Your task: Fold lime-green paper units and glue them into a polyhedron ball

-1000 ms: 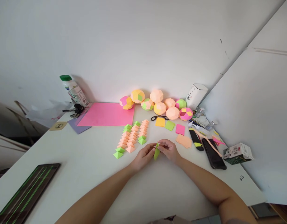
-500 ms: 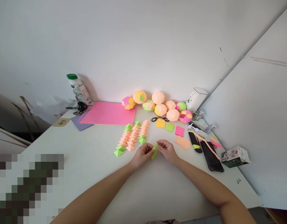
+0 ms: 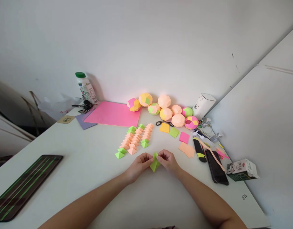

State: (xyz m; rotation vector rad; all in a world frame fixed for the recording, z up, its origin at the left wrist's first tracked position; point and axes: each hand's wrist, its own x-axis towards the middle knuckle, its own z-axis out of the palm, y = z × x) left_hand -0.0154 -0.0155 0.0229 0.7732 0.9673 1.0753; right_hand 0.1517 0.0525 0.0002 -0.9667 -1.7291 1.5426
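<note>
A small piece of folded green paper [image 3: 155, 164] is held up over the table between my two hands. My left hand [image 3: 141, 164] pinches its left edge. My right hand [image 3: 167, 160] grips its upper right side between thumb and finger. Just beyond my left hand stand slanting rows of folded paper pyramids [image 3: 136, 139], peach and green. Flat squares of paper lie past my right hand: a peach stack [image 3: 187, 149], a pink one [image 3: 184, 137], a green one [image 3: 174, 132] and an orange one [image 3: 164, 127].
Several faceted paper balls [image 3: 164, 101] sit along the wall, with black scissors [image 3: 159, 123] before them. A pink sheet [image 3: 113, 114] and a bottle [image 3: 86, 89] are at back left. To the right lie a cutter [image 3: 199, 149], a phone [image 3: 216, 168] and a carton [image 3: 243, 169]; a dark tray [image 3: 27, 187] is at left.
The green paper has turned to show a broader, diamond-like face, and both hands sit a little lower. My view has shifted slightly, so the dark tray at left now shows clearly.
</note>
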